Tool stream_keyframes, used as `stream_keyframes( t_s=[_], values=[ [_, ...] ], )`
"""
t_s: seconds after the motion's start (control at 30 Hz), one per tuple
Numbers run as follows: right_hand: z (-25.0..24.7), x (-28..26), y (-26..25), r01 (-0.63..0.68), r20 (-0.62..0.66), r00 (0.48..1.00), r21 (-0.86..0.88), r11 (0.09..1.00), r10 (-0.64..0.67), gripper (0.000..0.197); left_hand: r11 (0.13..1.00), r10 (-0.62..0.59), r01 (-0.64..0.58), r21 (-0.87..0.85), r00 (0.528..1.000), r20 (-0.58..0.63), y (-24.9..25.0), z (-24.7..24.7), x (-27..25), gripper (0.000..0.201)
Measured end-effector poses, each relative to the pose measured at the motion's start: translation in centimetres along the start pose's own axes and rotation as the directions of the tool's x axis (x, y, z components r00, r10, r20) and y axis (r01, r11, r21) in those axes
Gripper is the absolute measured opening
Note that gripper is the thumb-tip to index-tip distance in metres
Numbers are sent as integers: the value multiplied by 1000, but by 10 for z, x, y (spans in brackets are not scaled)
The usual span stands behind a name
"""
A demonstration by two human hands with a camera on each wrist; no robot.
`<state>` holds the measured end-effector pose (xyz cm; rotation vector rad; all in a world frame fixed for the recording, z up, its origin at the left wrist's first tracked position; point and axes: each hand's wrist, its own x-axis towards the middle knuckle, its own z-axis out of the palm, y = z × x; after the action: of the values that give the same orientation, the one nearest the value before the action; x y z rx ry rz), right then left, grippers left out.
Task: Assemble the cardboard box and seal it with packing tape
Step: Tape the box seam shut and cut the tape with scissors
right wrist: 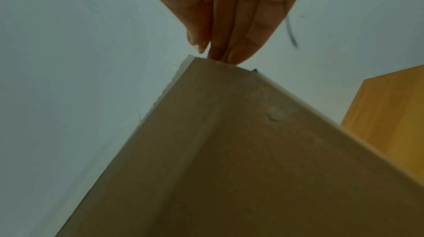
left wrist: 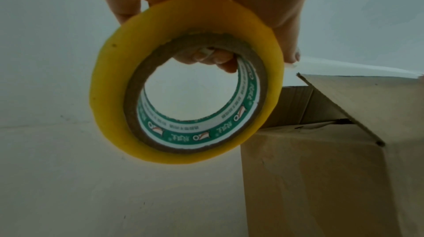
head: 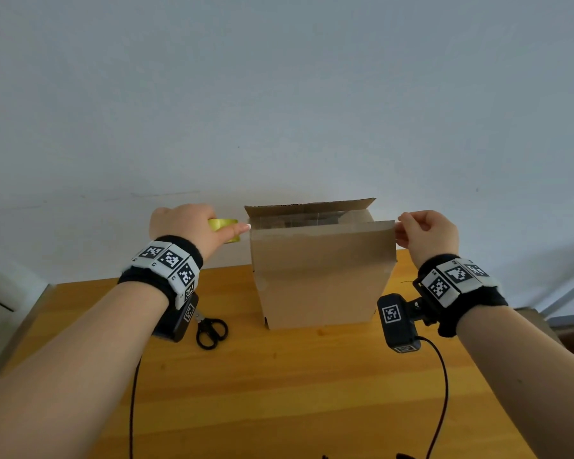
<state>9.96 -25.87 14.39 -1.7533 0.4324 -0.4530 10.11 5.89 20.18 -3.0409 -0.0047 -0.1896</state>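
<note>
At tabletop far edge: cardboard box (head: 323, 276) upright, top flaps open. Left hand (head: 183, 226) grips yellow tape roll (left wrist: 185, 81) beside box's left top corner, fingers hooked through core. Right hand (head: 426, 231) pinches clear tape strip (head: 312, 220) at near flap's right corner. Scissors (head: 211, 331) lie left of box.

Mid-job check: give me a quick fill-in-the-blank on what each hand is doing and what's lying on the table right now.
1. The left hand holds a roll of yellow ____ beside the cardboard box.
2. The right hand pinches the free end of the clear tape strip at the box's ____ corner.
3. On the wooden table, below the left wrist, lie black ____.

Missing words: packing tape; top right; scissors
</note>
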Motion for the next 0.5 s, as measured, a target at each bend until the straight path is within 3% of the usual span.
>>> stream_keyframes(
  t_s=[0.5],
  values=[
    [7, 11, 8, -70, 62, 996, 8, 998, 69, 13, 999, 5, -5, -33, 1000, -8, 0, 23, 9, 69]
  ],
)
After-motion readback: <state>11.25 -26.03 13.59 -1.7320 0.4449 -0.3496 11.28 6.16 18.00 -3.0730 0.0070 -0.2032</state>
